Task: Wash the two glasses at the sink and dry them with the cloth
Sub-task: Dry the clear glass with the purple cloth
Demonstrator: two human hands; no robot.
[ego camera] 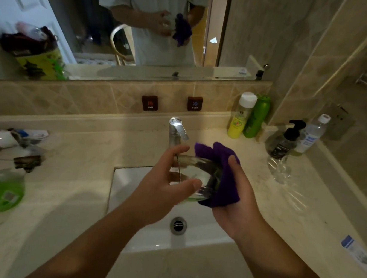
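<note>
Glass (193,178) lies sideways between left grip (162,188) and cloth-wrapped right grip (237,202).

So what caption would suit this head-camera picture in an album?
Over the sink, the left hand holds a glass while the right hand wipes it with a purple cloth.

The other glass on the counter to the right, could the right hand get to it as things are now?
Probably not at once. The way to the second glass looks free, nothing stands between, but the right hand is full, pressing the purple cloth against the glass that the left hand holds.
</note>
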